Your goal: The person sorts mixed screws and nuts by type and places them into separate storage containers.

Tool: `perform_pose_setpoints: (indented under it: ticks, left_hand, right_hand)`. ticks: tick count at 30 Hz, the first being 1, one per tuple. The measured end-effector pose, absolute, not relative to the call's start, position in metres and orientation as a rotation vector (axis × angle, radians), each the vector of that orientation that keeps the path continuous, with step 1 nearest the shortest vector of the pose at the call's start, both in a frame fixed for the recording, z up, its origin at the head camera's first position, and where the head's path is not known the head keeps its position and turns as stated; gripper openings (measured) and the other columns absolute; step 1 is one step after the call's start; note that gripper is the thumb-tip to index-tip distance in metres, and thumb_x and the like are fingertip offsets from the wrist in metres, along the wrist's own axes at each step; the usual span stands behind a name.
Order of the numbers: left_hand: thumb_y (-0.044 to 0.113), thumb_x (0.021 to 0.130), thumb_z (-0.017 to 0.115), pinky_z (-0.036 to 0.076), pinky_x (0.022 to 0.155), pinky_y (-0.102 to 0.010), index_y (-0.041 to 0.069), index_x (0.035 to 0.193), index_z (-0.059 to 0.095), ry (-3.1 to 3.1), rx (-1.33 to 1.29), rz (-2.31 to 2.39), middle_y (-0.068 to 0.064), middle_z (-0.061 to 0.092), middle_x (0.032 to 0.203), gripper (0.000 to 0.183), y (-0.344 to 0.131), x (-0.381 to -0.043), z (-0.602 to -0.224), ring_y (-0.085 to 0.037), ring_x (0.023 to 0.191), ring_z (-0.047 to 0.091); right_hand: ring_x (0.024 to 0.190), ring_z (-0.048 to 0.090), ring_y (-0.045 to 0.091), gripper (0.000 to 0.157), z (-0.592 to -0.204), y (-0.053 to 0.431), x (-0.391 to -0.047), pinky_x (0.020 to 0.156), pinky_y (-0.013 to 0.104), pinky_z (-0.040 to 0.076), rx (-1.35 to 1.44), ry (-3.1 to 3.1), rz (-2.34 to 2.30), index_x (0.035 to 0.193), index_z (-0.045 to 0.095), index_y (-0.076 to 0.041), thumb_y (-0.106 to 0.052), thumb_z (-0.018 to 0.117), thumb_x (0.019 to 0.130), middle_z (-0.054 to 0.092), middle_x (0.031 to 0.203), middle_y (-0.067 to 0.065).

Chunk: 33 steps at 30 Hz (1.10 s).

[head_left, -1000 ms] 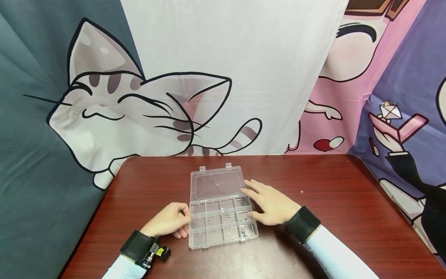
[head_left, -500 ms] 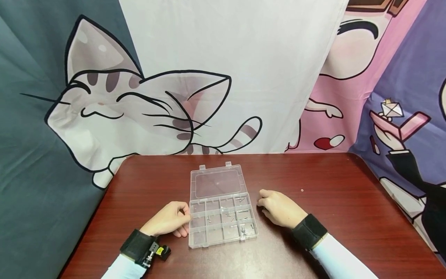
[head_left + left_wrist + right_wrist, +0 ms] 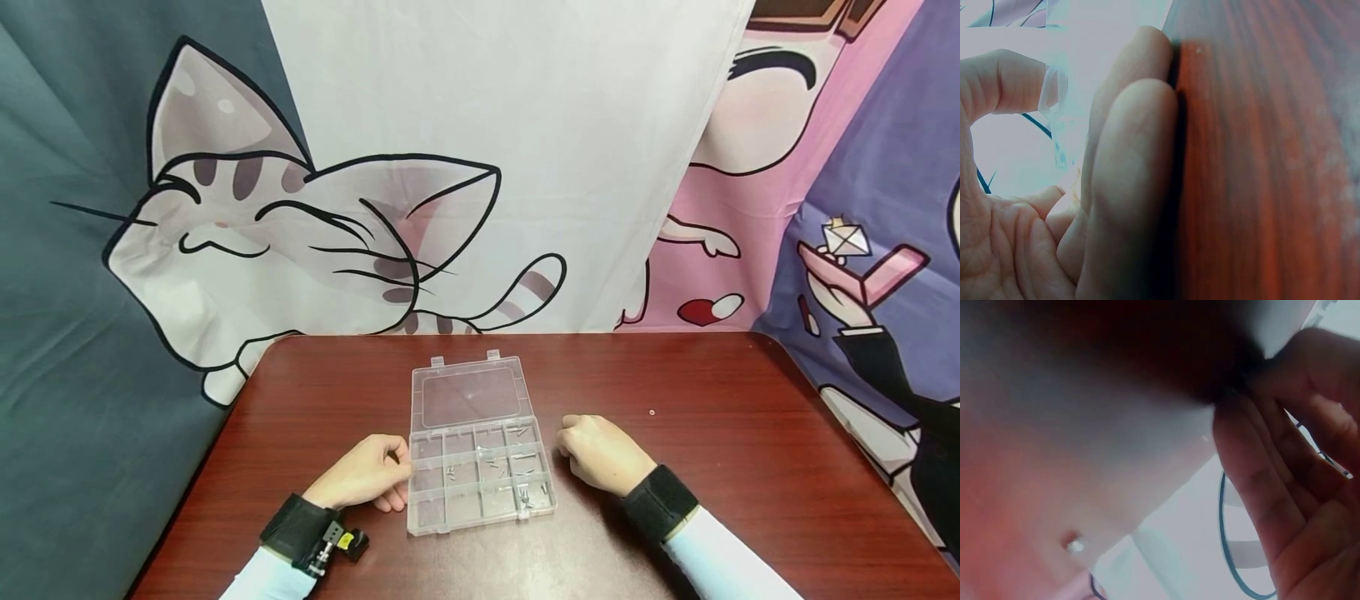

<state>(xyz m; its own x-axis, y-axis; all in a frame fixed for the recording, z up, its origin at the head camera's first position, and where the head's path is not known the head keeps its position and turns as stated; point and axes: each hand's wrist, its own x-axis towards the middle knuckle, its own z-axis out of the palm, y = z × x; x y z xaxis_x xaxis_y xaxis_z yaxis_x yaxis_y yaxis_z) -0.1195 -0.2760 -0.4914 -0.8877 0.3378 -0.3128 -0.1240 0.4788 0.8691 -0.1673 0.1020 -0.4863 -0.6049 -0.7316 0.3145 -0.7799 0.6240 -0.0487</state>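
A clear plastic compartment box [image 3: 462, 504] lies on the table with its lid [image 3: 468, 396] swung back. Several small metal screws [image 3: 524, 497] lie in its compartments, mostly on the right side. My left hand [image 3: 367, 472] grips the box's left edge; the left wrist view shows the thumb and fingers around the clear wall. To the right of the box, my right hand [image 3: 603, 454] is lowered to the tabletop with fingers curled. Its thumb and fingertips [image 3: 1235, 419] come together at the surface in the right wrist view. Dark shadow hides whether anything small is between them.
A tiny pale ring-like piece [image 3: 652, 412] lies on the reddish-brown table [image 3: 720, 467], beyond and right of my right hand. Behind the table's far edge hangs a printed cloth [image 3: 525, 100] with cartoon figures.
My right hand has drawn back from the box's right edge to the tabletop beside it, and its spread fingers have curled in. The left hand and the box have stayed in place.
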Motion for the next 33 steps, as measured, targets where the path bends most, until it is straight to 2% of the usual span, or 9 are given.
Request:
perform_pose_setpoints:
  ticks: [4,12,20,26,33]
  left_hand:
    - [0.016,0.089,0.058,0.056,0.051,-0.04,0.001,0.09,0.054,2.286,0.179,1.39,-0.012,0.066,0.064,0.016,-0.276,-0.119,-0.491,-0.024,0.055,0.067]
    - [0.016,0.089,0.057,0.056,0.051,-0.04,0.001,0.09,0.055,2.281,0.18,1.393,-0.013,0.066,0.064,0.016,-0.275,-0.119,-0.491,-0.024,0.055,0.066]
    - [0.016,0.089,0.057,0.056,0.051,-0.04,0.001,0.09,0.054,2.278,0.174,1.399,-0.013,0.066,0.065,0.015,-0.276,-0.118,-0.491,-0.024,0.054,0.066]
    - [0.016,0.089,0.057,0.056,0.051,-0.04,0.001,0.09,0.054,2.277,0.177,1.396,-0.013,0.066,0.065,0.015,-0.277,-0.118,-0.491,-0.024,0.055,0.066]
    - [0.015,0.089,0.057,0.056,0.051,-0.04,0.001,0.09,0.055,2.283,0.175,1.393,-0.013,0.066,0.064,0.014,-0.277,-0.118,-0.492,-0.024,0.054,0.066]
  right_hand:
    - [0.051,0.045,0.013,0.032,-0.484,0.101,-0.168,0.047,0.029,0.041,1.239,-2.593,0.174,0.056,0.046,-0.022,0.001,0.067,0.065,0.04,0.064,-0.007]
    - [0.055,0.052,0.017,0.03,-0.486,0.099,-0.171,0.05,0.034,0.045,1.262,-2.605,0.14,0.059,0.048,-0.021,0.002,0.066,0.06,0.048,0.064,-0.005]
    - [0.056,0.037,0.007,0.031,-0.47,0.074,-0.176,0.049,0.024,0.032,1.316,-2.543,0.313,0.066,0.041,-0.022,-0.003,0.064,0.058,0.036,0.065,-0.011]
    - [0.058,0.038,0.004,0.031,-0.446,0.046,-0.174,0.051,0.02,0.032,1.349,-2.516,0.394,0.07,0.039,-0.023,-0.007,0.065,0.061,0.034,0.069,-0.012]
    - [0.061,0.04,0.001,0.024,-0.426,0.012,-0.164,0.054,0.015,0.034,1.491,-2.448,0.516,0.073,0.045,-0.021,-0.008,0.063,0.066,0.037,0.073,-0.013]
